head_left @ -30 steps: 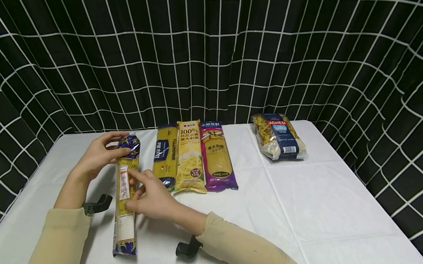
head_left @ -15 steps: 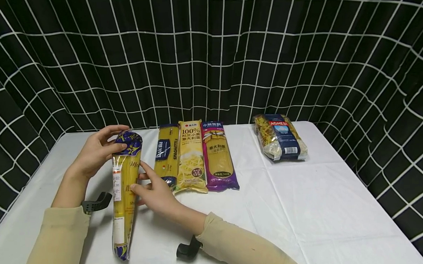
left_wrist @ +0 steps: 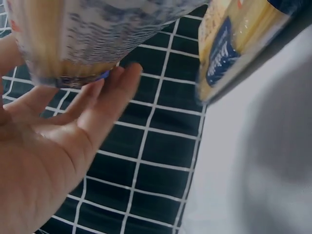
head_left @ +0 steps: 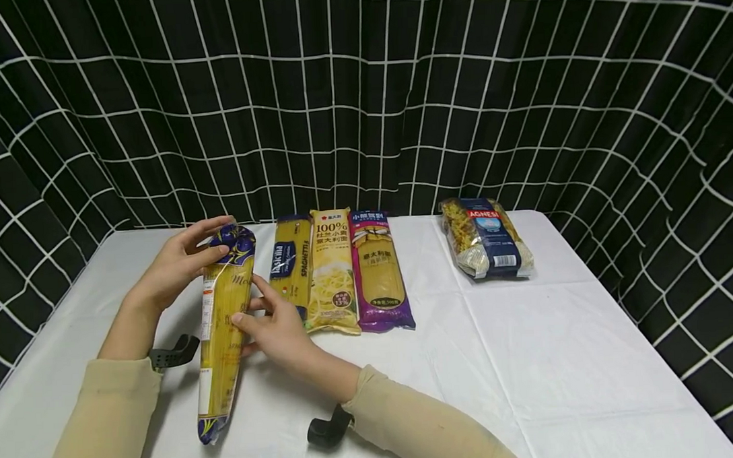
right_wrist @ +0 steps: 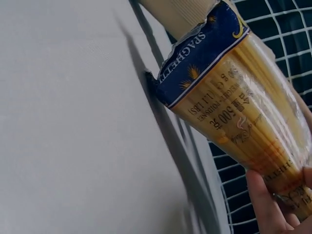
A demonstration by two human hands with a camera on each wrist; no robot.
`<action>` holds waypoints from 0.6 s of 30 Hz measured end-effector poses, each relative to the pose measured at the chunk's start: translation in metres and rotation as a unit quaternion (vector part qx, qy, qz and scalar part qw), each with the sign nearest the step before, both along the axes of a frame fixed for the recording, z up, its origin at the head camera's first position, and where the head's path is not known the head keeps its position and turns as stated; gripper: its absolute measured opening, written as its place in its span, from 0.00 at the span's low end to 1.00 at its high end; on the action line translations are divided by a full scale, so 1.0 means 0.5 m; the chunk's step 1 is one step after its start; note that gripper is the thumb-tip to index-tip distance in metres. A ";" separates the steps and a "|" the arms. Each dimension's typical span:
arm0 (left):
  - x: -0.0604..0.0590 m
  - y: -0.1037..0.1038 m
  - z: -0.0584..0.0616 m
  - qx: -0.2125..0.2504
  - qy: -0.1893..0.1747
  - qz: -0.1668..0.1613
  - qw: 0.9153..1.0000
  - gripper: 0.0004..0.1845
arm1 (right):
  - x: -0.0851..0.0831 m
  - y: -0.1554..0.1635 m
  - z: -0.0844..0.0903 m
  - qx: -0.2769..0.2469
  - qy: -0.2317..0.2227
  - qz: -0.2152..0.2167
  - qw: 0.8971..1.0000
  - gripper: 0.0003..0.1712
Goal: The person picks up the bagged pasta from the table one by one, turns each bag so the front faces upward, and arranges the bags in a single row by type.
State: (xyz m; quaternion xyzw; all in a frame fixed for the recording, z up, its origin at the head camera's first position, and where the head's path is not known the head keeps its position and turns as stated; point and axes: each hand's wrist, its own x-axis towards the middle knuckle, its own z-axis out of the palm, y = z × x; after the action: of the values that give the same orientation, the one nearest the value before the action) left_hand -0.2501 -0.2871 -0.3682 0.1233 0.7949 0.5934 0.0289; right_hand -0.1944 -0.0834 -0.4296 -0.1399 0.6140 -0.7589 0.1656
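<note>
Both hands hold a long spaghetti packet (head_left: 223,335) with dark blue ends, tilted above the left part of the table. My left hand (head_left: 182,262) grips its upper end, thumb on the near face and fingers behind. Partway down the right edge, my right hand (head_left: 279,326) pinches the packet between thumb and fingers. In the left wrist view, the left hand (left_wrist: 63,141) curves under one end of the packet (left_wrist: 97,39). The right wrist view shows the packet's printed face (right_wrist: 239,112) and the right hand's thumb and fingers (right_wrist: 268,204) on it.
Beside the held packet lie a blue-labelled spaghetti packet (head_left: 290,265), a yellow pasta packet (head_left: 331,270) and a purple pasta packet (head_left: 380,272), side by side. A bag of short pasta (head_left: 487,238) lies farther right on the white-covered table (head_left: 498,359). A black grid curtain (head_left: 362,108) stands behind.
The held packet has turned about its length, from its narrow labelled side to its printed front. Its lower end has narrowed in view. Both hands have kept hold, shifting slightly right lately.
</note>
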 end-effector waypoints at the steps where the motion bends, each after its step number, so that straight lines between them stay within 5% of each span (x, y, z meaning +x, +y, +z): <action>1: -0.001 0.002 0.000 -0.009 -0.003 0.001 1.000 0.32 | -0.001 0.002 0.001 -0.002 0.001 -0.005 1.000 0.44; 18: -0.011 0.012 -0.009 -0.114 -0.040 -0.012 0.993 0.42 | -0.024 0.022 0.011 0.100 0.093 -0.038 0.990 0.46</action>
State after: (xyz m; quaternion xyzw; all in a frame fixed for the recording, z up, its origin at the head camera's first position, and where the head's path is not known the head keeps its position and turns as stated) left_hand -0.2556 -0.2811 -0.3725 0.1049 0.8541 0.5029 0.0820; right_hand -0.2064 -0.0725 -0.4243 -0.1690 0.7047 -0.6829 0.0923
